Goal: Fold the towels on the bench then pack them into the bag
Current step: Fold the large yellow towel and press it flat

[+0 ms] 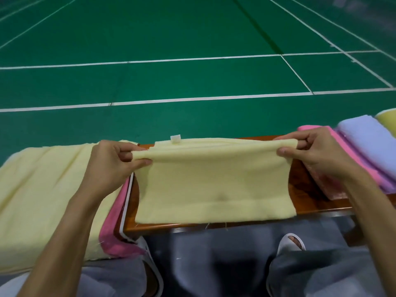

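Observation:
A pale yellow towel (pixel 214 185) lies on the brown wooden bench (pixel 308 189), its far part doubled over toward me. My left hand (pixel 113 161) pinches the folded edge at its left corner. My right hand (pixel 310 151) pinches the same edge at the right corner, lifted a little above the bench. A small white tag (pixel 175 138) sticks up at the towel's far edge. No bag is in view.
To the left, a large unfolded yellow towel (pixel 42 194) covers a pink towel (pixel 115 232). On the right lie folded pink (pixel 342 151), lilac (pixel 364 136) and yellow (pixel 387 120) towels. Green court floor (pixel 192 61) beyond; my knees and a slipper (pixel 291 241) below.

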`<state>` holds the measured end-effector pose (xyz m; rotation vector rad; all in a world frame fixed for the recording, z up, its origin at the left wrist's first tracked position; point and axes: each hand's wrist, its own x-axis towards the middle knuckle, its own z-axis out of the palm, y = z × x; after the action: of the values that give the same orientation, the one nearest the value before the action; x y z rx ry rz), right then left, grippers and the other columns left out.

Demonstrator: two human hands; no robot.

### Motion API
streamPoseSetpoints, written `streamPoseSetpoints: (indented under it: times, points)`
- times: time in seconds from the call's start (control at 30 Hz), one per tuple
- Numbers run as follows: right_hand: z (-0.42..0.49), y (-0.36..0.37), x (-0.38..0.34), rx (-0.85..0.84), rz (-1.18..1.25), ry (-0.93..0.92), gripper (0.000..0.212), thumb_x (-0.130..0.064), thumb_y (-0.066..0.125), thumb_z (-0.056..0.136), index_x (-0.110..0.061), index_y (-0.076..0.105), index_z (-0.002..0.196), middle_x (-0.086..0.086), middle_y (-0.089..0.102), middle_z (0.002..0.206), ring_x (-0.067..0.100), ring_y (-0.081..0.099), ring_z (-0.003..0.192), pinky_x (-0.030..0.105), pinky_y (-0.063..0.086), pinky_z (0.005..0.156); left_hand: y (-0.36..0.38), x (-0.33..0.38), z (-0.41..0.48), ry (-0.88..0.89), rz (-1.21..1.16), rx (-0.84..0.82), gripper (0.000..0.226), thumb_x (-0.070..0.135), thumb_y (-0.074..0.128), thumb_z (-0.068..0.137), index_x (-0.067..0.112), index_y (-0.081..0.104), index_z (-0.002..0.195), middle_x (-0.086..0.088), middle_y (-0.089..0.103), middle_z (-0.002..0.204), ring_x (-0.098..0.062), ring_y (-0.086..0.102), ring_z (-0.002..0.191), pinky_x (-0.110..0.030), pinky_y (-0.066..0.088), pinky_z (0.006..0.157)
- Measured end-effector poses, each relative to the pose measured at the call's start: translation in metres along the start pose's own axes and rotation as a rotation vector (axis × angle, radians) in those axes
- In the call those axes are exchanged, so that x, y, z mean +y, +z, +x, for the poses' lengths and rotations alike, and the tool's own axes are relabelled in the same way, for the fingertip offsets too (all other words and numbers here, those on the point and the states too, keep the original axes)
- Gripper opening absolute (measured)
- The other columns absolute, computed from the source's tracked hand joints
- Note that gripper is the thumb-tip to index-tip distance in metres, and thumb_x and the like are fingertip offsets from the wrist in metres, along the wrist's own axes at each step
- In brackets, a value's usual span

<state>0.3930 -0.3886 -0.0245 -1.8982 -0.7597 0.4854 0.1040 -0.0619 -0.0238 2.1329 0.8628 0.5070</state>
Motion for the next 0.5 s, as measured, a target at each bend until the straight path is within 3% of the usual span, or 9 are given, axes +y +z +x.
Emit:
streamPoseSetpoints:
  times: [0.1,0.17,0.23,0.3,0.37,0.43,0.5]
  points:
    - [0.004,-0.005,-0.006,0.001,-0.286,-0.064,0.018,-0.007,0.079,0.087,-0.021,0.08,0.098,-0.015,0.076,0.073,-0.005,0.064,0.063,0.007,0.046,0.061,-0.004,0.005,0.001,0.048,0.095,0.052,0.025,0.031,0.091,0.072,0.022,0.083,0.094,0.009,0.073,0.064,-0.012,0.069,0.06,-0.023,0.053,0.053]
    - [0.007,-0.007,-0.008,0.031,-0.409,-0.104,0.019,-0.013,0.08,0.088,-0.032,0.078,0.091,-0.019,0.074,0.072,-0.003,0.062,0.061,0.01,0.046,0.059,-0.006,0.005,0.004,0.062,0.109,0.067,0.027,0.036,0.088,0.072,0.02,0.083,0.093,0.006,0.073,0.062,-0.014,0.07,0.058,-0.029,0.056,0.054]
    - [0.013,-0.004,-0.008,0.117,-0.421,-0.136,0.017,-0.017,0.079,0.089,-0.034,0.079,0.091,-0.012,0.073,0.064,0.003,0.06,0.054,0.022,0.05,0.058,-0.004,0.007,0.008,0.09,0.084,0.118,0.018,0.036,0.087,0.076,0.023,0.081,0.088,0.007,0.067,0.052,-0.009,0.064,0.047,-0.024,0.05,0.048]
    - [0.021,0.003,-0.011,0.251,-0.324,-0.165,0.01,-0.019,0.078,0.091,-0.026,0.082,0.097,-0.005,0.068,0.054,0.012,0.057,0.044,0.028,0.049,0.054,0.0,0.009,0.013,0.129,-0.004,0.194,0.013,0.03,0.085,0.081,0.022,0.08,0.089,0.005,0.066,0.051,-0.01,0.059,0.04,-0.022,0.047,0.046]
    - [0.025,0.009,-0.018,0.36,-0.139,-0.226,0.014,-0.011,0.075,0.092,-0.016,0.081,0.104,-0.007,0.071,0.059,0.009,0.058,0.044,0.023,0.048,0.05,0.0,0.014,0.017,0.156,-0.188,0.248,0.008,0.016,0.081,0.087,0.014,0.079,0.094,0.006,0.07,0.057,-0.006,0.063,0.045,-0.019,0.048,0.05]
    - [0.025,0.011,-0.023,0.385,0.014,-0.277,0.017,-0.003,0.071,0.093,-0.008,0.079,0.107,-0.01,0.077,0.074,0.008,0.068,0.058,0.021,0.052,0.057,-0.004,0.018,0.02,0.188,-0.34,0.288,0.015,0.001,0.078,0.086,0.009,0.077,0.098,0.011,0.076,0.071,-0.006,0.071,0.062,-0.022,0.056,0.06]
    - [0.018,0.009,-0.023,0.347,0.11,-0.282,0.02,-0.002,0.07,0.094,-0.006,0.077,0.113,-0.003,0.08,0.091,0.016,0.077,0.078,0.027,0.059,0.07,-0.01,0.015,0.019,0.244,-0.384,0.293,0.02,-0.001,0.08,0.083,0.01,0.077,0.1,0.009,0.079,0.085,-0.018,0.075,0.077,-0.03,0.06,0.071]
